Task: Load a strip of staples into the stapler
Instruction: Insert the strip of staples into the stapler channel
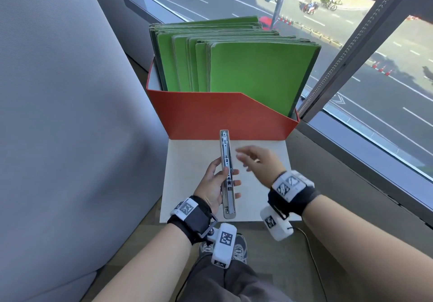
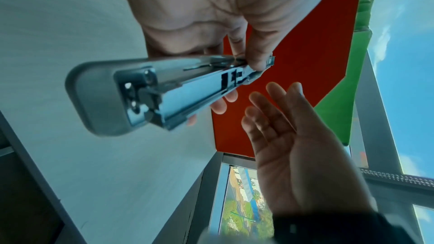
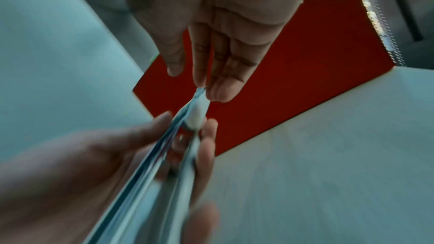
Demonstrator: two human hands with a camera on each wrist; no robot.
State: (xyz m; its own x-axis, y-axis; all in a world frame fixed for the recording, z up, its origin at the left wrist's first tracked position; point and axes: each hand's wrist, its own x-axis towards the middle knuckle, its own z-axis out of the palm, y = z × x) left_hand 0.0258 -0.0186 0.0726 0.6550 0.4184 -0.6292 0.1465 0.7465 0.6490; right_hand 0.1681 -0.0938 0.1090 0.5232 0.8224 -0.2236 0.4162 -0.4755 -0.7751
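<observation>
Left hand [image 1: 212, 185] gripping opened stapler [image 1: 226, 173], right hand [image 1: 260, 161] spread empty just beside

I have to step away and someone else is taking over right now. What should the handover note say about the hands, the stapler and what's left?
Left hand: grips the stapler mid-body, thumb on one side and fingers on the other, holding it in the air over the white sheet.
Right hand: open, fingers straight, empty, just beside the stapler; contact cannot be told.
Stapler: swung fully open, metal staple channel facing up, pointing toward the red box of green folders.
Done: stapler opened.
Left: no strip of staples is visible in any view; find one, lay it in the channel, shut the stapler.
</observation>
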